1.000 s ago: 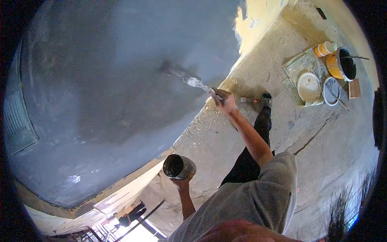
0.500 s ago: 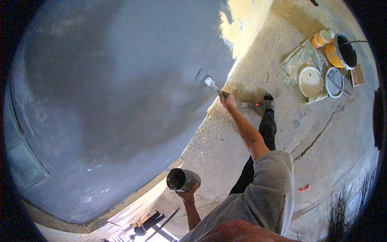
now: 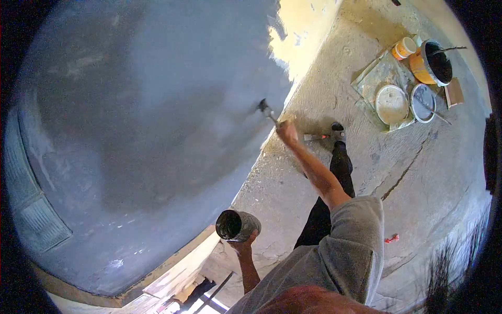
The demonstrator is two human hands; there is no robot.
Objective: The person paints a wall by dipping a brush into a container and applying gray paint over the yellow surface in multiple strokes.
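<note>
Since a second ago the paintbrush [image 3: 265, 110] has swept rightward across the grey wall [image 3: 157, 104], and its bristles now press the wet coat near the foot of the wall, just below the unpainted yellow patch [image 3: 300, 36]. The right hand [image 3: 287, 132] is closed around the end of the handle, arm stretched out, probably to give reach without stepping closer. The left hand [image 3: 243, 242] cups a paint tin [image 3: 238, 225] from beneath, fingers wrapped round its base. The tin is tilted with its dark mouth towards the wall, kept low and close to the body, likely so the brush can be dipped easily. Well apart on the concrete floor [image 3: 334, 209], an orange bucket [image 3: 431, 62], a small orange pot [image 3: 403, 48] and two lids [image 3: 391, 104] are grouped on and around a sheet [image 3: 374, 76], which seems meant to catch drips.
</note>
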